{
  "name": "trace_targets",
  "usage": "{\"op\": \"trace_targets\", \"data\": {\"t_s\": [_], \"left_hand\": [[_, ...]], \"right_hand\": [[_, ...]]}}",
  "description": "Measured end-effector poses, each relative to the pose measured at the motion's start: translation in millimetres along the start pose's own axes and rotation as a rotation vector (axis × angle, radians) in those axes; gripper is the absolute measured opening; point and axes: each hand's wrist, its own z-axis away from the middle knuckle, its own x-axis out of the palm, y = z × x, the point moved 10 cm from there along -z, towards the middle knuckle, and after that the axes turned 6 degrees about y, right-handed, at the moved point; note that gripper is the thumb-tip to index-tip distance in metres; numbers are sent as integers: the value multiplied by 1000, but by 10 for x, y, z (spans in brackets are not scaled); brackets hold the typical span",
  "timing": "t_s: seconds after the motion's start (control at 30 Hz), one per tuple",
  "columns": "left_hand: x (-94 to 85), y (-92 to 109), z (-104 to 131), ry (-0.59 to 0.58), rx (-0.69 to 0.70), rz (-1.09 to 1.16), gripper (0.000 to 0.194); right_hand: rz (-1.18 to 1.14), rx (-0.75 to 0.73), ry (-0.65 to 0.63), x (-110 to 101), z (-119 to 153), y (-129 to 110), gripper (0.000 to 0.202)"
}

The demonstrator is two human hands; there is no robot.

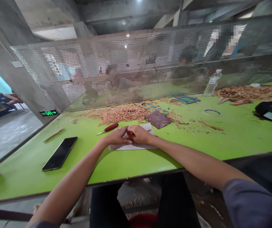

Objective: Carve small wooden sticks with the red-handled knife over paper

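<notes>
Both hands meet over a white sheet of paper (pixel 113 147) near the table's front edge. My left hand (pixel 117 136) rests on the paper with its thumb and fingers curved around a small piece that looks like wood, mostly hidden. Against it, my right hand (pixel 139 134) is closed, fingers bent inward on something small and brownish that I cannot make out. Just beyond the left hand lies a carving tool with a red handle (pixel 111 127), its metal tip pointing left. A brown sheet, like sandpaper (pixel 158 119), lies beyond the right hand, dusted with shavings.
Wood shavings (pixel 120 114) are heaped along a perforated metal divider (pixel 98 79). A phone (pixel 60 153) and a thin stick (pixel 53 135) lie left. To the right are a plastic bottle (pixel 212 84), a ring (pixel 212 112), a wood piece (pixel 210 124) and a black strapped object (pixel 271 111). People sit beyond the divider.
</notes>
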Motion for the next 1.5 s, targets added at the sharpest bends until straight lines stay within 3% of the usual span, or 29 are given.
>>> {"op": "trace_targets", "data": {"t_s": [0.2, 0.4, 0.63, 0.83, 1.07, 1.17, 1.33, 1.4, 1.5], "left_hand": [[69, -132, -41, -17, -63, -59, 98], [46, -59, -47, -21, -22, 17, 87], [69, -135, -62, -36, -108, -71, 105], [61, -46, -52, -17, -23, 18, 89], [59, -123, -54, -19, -117, -80, 107], [63, -117, -41, -35, -124, -76, 107], [31, -47, -30, -2, -44, -28, 88], [43, -61, -35, -6, -47, -33, 90], [68, -116, -47, -24, -96, -59, 102]], "right_hand": [[158, 175, 93, -160, 50, 393, 21], [-43, 84, 93, -44, -3, 164, 7], [83, 194, 105, -153, 5, 446, 12], [41, 38, 45, -7, -40, 125, 11], [196, 217, 30, -152, -4, 539, 16], [192, 163, 66, -142, 6, 460, 15], [93, 39, 41, 35, -30, 192, 12], [93, 55, 26, 41, -42, 255, 12], [169, 175, 44, -67, -26, 548, 12]]}}
